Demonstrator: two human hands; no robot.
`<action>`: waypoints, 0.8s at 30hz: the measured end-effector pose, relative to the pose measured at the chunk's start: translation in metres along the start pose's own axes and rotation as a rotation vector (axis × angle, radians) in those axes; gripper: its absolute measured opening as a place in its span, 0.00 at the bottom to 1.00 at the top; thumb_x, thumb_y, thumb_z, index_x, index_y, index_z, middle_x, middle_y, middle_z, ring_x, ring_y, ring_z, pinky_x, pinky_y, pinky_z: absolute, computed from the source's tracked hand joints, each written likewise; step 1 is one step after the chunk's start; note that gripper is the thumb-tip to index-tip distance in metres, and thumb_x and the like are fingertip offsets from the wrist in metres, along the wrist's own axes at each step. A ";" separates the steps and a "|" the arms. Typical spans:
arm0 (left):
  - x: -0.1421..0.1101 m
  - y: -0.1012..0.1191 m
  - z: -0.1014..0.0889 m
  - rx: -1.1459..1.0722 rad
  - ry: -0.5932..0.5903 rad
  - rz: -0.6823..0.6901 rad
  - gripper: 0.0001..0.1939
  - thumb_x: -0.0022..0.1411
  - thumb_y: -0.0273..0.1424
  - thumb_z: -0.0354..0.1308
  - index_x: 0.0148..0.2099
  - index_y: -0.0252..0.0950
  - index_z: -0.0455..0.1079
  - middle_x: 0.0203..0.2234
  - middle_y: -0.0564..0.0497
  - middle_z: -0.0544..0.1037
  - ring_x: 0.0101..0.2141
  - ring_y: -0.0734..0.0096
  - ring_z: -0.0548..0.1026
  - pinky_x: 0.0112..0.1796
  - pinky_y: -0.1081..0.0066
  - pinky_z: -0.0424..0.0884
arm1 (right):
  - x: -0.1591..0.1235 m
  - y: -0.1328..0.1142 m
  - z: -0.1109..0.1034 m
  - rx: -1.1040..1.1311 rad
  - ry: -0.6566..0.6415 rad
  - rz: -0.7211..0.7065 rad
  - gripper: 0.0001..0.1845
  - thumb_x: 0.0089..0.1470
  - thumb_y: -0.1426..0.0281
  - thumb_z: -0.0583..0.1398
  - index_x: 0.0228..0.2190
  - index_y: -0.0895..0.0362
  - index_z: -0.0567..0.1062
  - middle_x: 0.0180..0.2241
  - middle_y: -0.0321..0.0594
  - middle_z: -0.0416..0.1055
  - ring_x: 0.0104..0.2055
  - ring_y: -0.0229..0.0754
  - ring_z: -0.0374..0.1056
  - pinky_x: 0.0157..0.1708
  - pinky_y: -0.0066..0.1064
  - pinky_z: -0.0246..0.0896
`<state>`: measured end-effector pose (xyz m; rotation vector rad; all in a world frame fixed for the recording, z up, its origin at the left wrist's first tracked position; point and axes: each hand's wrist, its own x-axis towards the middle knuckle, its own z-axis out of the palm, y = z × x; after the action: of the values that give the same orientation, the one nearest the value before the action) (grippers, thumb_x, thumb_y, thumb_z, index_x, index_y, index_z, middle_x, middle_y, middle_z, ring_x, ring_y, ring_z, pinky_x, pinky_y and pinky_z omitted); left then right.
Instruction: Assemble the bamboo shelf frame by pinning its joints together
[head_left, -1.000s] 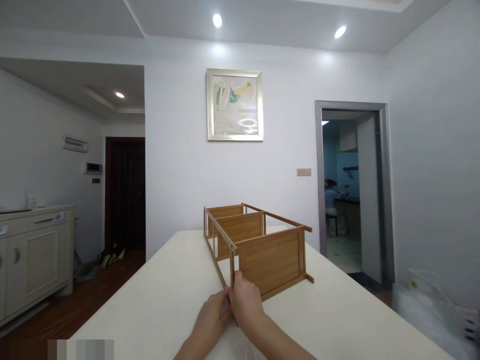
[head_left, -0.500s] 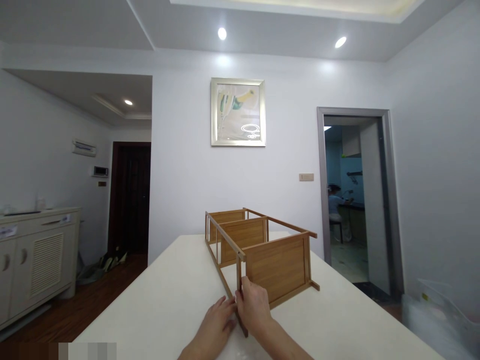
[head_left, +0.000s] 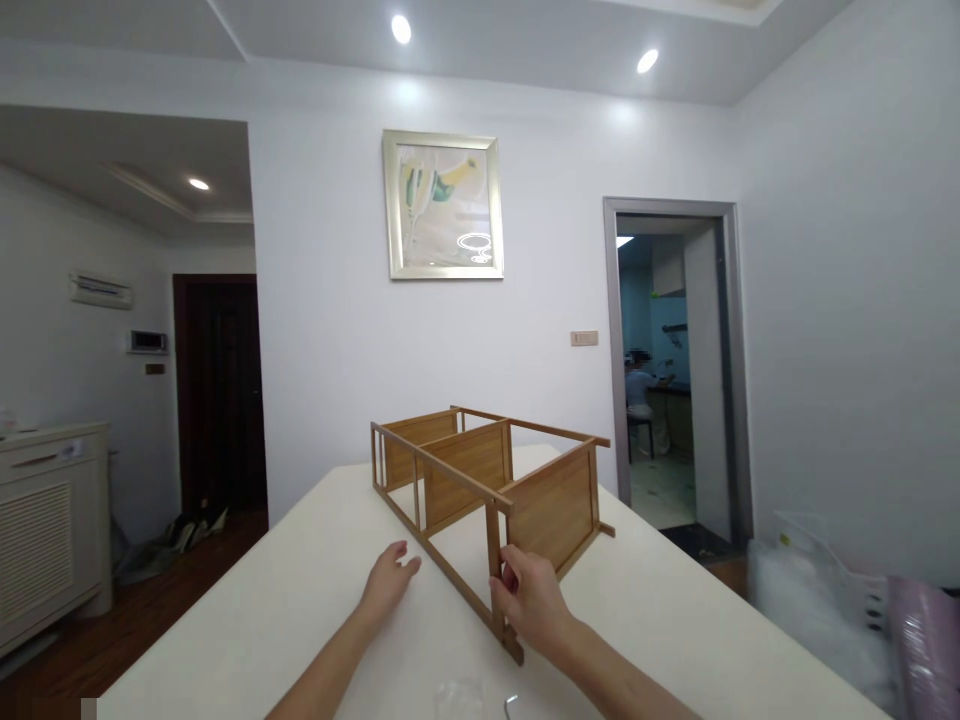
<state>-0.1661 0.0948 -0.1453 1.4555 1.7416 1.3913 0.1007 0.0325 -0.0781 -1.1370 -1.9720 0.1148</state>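
Observation:
A bamboo shelf rack (head_left: 480,480) lies on its side on the white table (head_left: 315,600), its three panels standing upright and its legs pointing toward me. My right hand (head_left: 531,600) is closed round the near leg of the rack, close to its end. My left hand (head_left: 388,577) lies flat on the table just left of the rack's lower rail, fingers spread, holding nothing. A small clear plastic bag (head_left: 459,697) and a metal hex key (head_left: 510,706) lie on the table near my arms.
A person sits in the lit room beyond the doorway (head_left: 643,395) at the back right. Clear plastic wrapping (head_left: 810,600) is piled at the table's right side. A white cabinet (head_left: 45,520) stands at the left wall, beside a dark door (head_left: 217,390).
My left hand has let go of the rack leg and moved left onto the table. The rack has turned slightly, and my view has shifted to the right.

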 end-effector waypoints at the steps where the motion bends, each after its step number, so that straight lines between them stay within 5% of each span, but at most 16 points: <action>1: 0.010 0.004 0.001 -0.002 0.021 -0.019 0.27 0.54 0.35 0.58 0.54 0.27 0.67 0.52 0.34 0.73 0.50 0.56 0.75 0.50 0.63 0.69 | -0.003 0.002 -0.003 0.016 -0.002 -0.007 0.08 0.47 0.72 0.57 0.21 0.54 0.62 0.21 0.34 0.68 0.26 0.37 0.63 0.28 0.25 0.51; 5: 0.039 0.017 0.007 -0.038 0.079 -0.051 0.34 0.51 0.35 0.61 0.58 0.26 0.61 0.58 0.29 0.66 0.58 0.49 0.67 0.54 0.61 0.64 | -0.015 0.011 -0.017 0.079 0.001 0.006 0.10 0.46 0.72 0.57 0.19 0.54 0.60 0.20 0.33 0.66 0.27 0.37 0.63 0.28 0.25 0.52; 9: 0.041 0.022 0.012 -0.108 0.034 -0.014 0.34 0.53 0.34 0.60 0.61 0.31 0.58 0.56 0.35 0.69 0.55 0.57 0.70 0.51 0.65 0.66 | -0.024 0.015 -0.033 0.146 -0.018 0.032 0.11 0.45 0.72 0.58 0.19 0.54 0.59 0.20 0.33 0.65 0.26 0.36 0.63 0.28 0.25 0.53; 16: 0.021 0.028 0.007 -0.123 0.019 0.036 0.27 0.53 0.52 0.56 0.43 0.33 0.70 0.31 0.46 0.78 0.33 0.63 0.76 0.34 0.66 0.70 | -0.028 0.041 -0.058 0.222 -0.026 0.069 0.10 0.49 0.68 0.57 0.21 0.54 0.62 0.20 0.32 0.63 0.24 0.37 0.60 0.27 0.26 0.55; 24: -0.021 0.015 -0.009 -0.012 0.080 0.086 0.24 0.57 0.54 0.48 0.33 0.37 0.66 0.27 0.52 0.74 0.30 0.68 0.70 0.30 0.71 0.65 | -0.030 0.079 -0.056 0.190 0.181 0.079 0.07 0.53 0.67 0.56 0.34 0.56 0.71 0.27 0.37 0.66 0.29 0.40 0.62 0.33 0.32 0.61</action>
<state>-0.1604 0.0709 -0.1337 1.5029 1.7341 1.5205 0.2002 0.0393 -0.0956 -1.0627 -1.7188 0.2274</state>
